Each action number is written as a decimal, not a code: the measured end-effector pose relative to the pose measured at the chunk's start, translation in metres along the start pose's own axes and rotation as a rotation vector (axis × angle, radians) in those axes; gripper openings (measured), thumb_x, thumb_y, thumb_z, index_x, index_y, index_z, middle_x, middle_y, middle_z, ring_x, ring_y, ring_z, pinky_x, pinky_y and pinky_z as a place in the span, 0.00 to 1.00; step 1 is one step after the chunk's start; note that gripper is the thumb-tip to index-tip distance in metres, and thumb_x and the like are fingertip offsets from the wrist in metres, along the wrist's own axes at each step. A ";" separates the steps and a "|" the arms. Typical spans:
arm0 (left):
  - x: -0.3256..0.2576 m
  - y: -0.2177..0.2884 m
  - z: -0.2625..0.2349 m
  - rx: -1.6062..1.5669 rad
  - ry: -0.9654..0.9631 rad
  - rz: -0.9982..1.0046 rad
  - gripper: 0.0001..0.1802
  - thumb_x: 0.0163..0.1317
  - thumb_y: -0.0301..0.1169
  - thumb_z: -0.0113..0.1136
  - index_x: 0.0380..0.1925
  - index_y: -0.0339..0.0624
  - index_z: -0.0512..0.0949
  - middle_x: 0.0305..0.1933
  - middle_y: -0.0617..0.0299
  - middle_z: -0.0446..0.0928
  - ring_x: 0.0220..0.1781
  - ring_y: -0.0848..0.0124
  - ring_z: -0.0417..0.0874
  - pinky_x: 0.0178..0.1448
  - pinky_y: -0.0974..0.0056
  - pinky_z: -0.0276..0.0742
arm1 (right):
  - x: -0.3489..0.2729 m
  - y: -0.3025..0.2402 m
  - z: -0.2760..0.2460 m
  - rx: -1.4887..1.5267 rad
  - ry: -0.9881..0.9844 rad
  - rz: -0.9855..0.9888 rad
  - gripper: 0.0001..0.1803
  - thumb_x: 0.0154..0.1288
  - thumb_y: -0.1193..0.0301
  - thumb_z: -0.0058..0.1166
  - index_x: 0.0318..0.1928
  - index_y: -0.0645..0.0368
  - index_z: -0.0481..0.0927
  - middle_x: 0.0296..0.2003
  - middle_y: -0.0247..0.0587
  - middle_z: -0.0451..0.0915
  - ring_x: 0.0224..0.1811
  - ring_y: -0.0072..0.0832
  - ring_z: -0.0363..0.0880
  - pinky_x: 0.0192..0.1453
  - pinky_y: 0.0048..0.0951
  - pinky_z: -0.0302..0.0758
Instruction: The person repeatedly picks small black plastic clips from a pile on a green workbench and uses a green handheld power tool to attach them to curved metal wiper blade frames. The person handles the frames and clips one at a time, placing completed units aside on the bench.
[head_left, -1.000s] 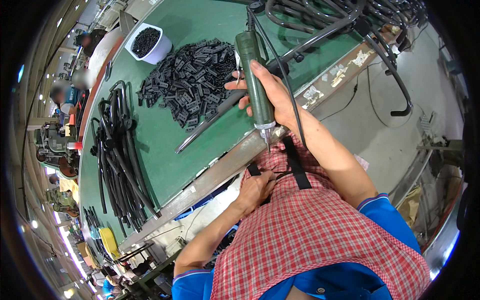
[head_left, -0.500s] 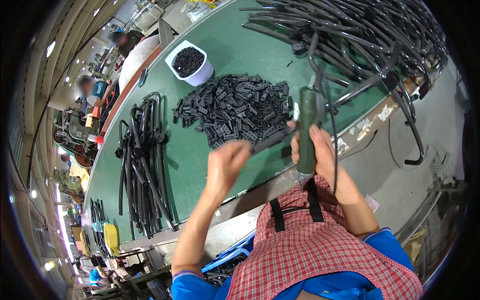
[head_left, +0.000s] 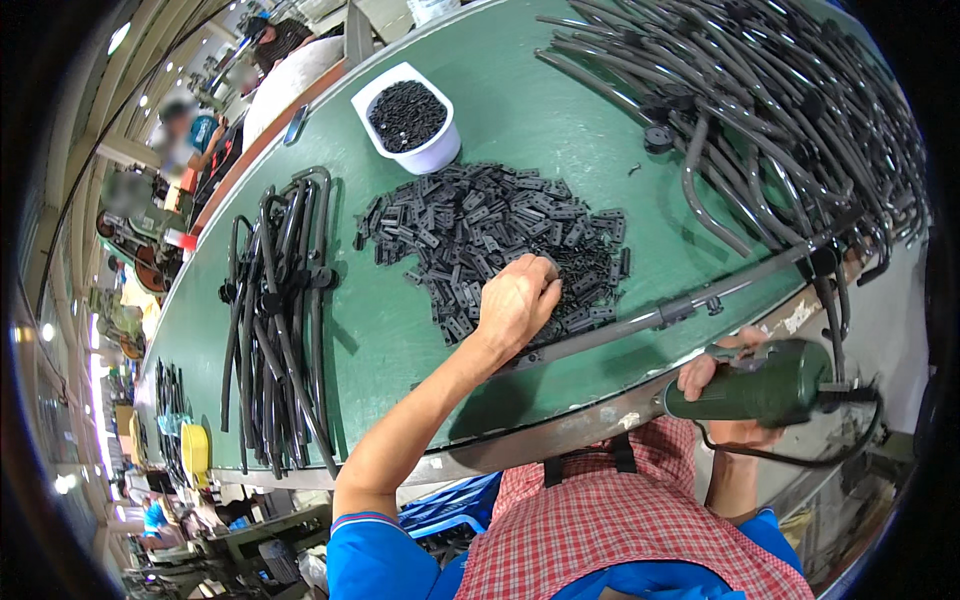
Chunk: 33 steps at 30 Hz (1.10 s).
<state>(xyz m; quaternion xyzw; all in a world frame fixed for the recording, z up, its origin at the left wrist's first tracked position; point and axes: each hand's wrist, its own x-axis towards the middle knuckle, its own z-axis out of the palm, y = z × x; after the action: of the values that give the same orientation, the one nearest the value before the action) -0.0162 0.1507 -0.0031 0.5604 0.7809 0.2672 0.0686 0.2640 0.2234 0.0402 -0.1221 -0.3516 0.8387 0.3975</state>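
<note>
At the far left, a yellow bin (head_left: pixel 195 455) stands beyond the tubes. Next comes a bundle of dark tubes (head_left: pixel 280 320), lying lengthwise on a green tabletop (head_left: pixel 400 365). Farther back, just right of the bundle's top, a white tub (head_left: pixel 437 156) holds many small black parts. Close in front of the tub spreads a loose pile of flat black pieces (head_left: pixel 480 215). The person's left hand (head_left: pixel 520 300) reaches into the near side of this pile, its fingers bent downward; whether its grip is closed on anything cannot be told. Below, the person wears a red checked apron (head_left: pixel 580 515) over a blue shirt (head_left: pixel 380 555). To the right of the left hand, 1 long dark tube (head_left: pixel 640 322) lies slantwise near the tabletop's front edge. Beside that edge, the right hand (head_left: pixel 742 431) has its grip wrapped around a green power screwdriver (head_left: pixel 760 385), held nearly level, narrow end leftward, its black cord (head_left: pixel 850 450) looping below. At the far right lies a big heap of bent dark tubes (head_left: pixel 750 110).
</note>
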 end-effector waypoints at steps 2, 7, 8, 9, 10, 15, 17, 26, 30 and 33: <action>0.001 0.005 -0.007 -0.114 -0.013 -0.153 0.09 0.53 0.31 0.59 0.31 0.38 0.77 0.29 0.57 0.78 0.29 0.64 0.80 0.37 0.60 0.76 | 0.015 0.000 0.004 -0.157 -0.173 -0.144 0.47 0.48 0.40 0.63 0.61 0.55 0.62 0.35 0.48 0.74 0.30 0.38 0.76 0.40 0.40 0.68; 0.000 0.006 -0.018 -0.272 -0.033 -0.291 0.11 0.51 0.32 0.58 0.29 0.35 0.75 0.29 0.53 0.78 0.30 0.58 0.80 0.38 0.57 0.75 | 0.017 0.000 0.020 -0.236 -0.256 -0.181 0.45 0.43 0.40 0.67 0.53 0.58 0.66 0.33 0.43 0.73 0.28 0.37 0.76 0.38 0.39 0.69; -0.002 0.008 -0.023 -0.331 -0.037 -0.322 0.11 0.52 0.32 0.58 0.29 0.34 0.75 0.28 0.53 0.77 0.29 0.60 0.79 0.37 0.59 0.74 | 0.014 -0.002 0.024 -0.178 -0.247 -0.131 0.45 0.43 0.40 0.67 0.53 0.59 0.66 0.33 0.44 0.73 0.29 0.37 0.76 0.40 0.39 0.69; -0.008 0.009 -0.029 -0.389 -0.042 -0.354 0.12 0.52 0.33 0.59 0.29 0.34 0.74 0.27 0.54 0.76 0.28 0.63 0.78 0.36 0.60 0.74 | 0.012 -0.004 0.029 -0.118 -0.238 -0.082 0.46 0.43 0.41 0.67 0.54 0.59 0.65 0.34 0.45 0.74 0.30 0.37 0.76 0.41 0.39 0.68; -0.014 0.012 -0.035 -0.453 -0.052 -0.383 0.12 0.53 0.33 0.60 0.29 0.34 0.74 0.25 0.55 0.75 0.26 0.66 0.77 0.35 0.61 0.73 | 0.011 -0.007 0.037 -0.119 -0.229 -0.069 0.46 0.44 0.41 0.67 0.54 0.59 0.65 0.34 0.46 0.74 0.31 0.37 0.76 0.41 0.39 0.68; -0.069 0.037 -0.055 -1.000 -0.066 -0.562 0.07 0.62 0.31 0.62 0.32 0.39 0.77 0.25 0.73 0.73 0.27 0.84 0.68 0.30 0.75 0.66 | 0.016 -0.015 0.047 0.020 -0.319 -0.003 0.44 0.49 0.44 0.64 0.60 0.56 0.64 0.38 0.48 0.74 0.32 0.38 0.76 0.42 0.40 0.67; -0.097 0.045 -0.055 -1.219 -0.131 -0.704 0.04 0.61 0.29 0.61 0.33 0.40 0.78 0.26 0.70 0.75 0.22 0.82 0.71 0.26 0.74 0.66 | 0.023 -0.019 0.051 0.045 -0.388 -0.116 0.36 0.60 0.46 0.51 0.62 0.54 0.65 0.35 0.53 0.76 0.31 0.41 0.78 0.40 0.43 0.70; -0.138 0.067 -0.010 -1.855 -0.170 -0.948 0.08 0.64 0.26 0.57 0.42 0.36 0.77 0.33 0.54 0.81 0.33 0.69 0.83 0.28 0.69 0.78 | 0.054 0.020 0.072 0.323 -0.529 -0.257 0.43 0.62 0.46 0.54 0.71 0.46 0.54 0.40 0.52 0.76 0.32 0.44 0.79 0.34 0.43 0.72; -0.138 0.073 -0.009 -1.915 -0.142 -0.957 0.10 0.63 0.25 0.58 0.44 0.35 0.78 0.36 0.52 0.82 0.35 0.68 0.84 0.31 0.67 0.80 | 0.040 0.014 0.067 0.182 -0.556 -0.206 0.49 0.56 0.44 0.61 0.72 0.46 0.51 0.36 0.45 0.73 0.30 0.41 0.78 0.34 0.40 0.73; -0.138 0.075 -0.008 -1.920 -0.151 -0.942 0.10 0.63 0.25 0.58 0.44 0.33 0.78 0.36 0.50 0.82 0.36 0.66 0.84 0.32 0.66 0.81 | 0.041 0.007 0.063 0.056 -0.600 -0.192 0.46 0.59 0.45 0.58 0.71 0.52 0.54 0.34 0.43 0.71 0.28 0.36 0.77 0.32 0.36 0.73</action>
<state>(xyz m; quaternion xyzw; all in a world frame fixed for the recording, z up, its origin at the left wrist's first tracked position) 0.0929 0.0395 0.0144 -0.0707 0.3752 0.6810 0.6248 0.2030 0.2200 0.0843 0.1758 -0.4398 0.8053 0.3567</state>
